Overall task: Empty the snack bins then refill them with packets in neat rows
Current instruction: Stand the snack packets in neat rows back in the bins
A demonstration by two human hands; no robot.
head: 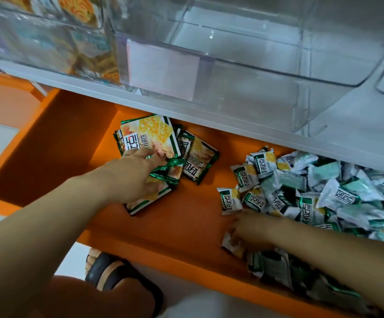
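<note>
Foil packets [147, 143] lie stacked at left on the orange shelf [71, 138], with a loose pile [324, 191] at right. Left grip [135, 177] curls around the stack; right grip [253, 230] is blurred, its state unclear. Packets seem light, slippery, crushable: best held by the flat sides.

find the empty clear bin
Head view, upper right: the empty clear bin sits on the white shelf, right of the filled bin, above the orange tray.

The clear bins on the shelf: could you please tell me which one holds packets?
The left bin, with orange-swirl packets inside; the middle bin beside it shows none.
</note>
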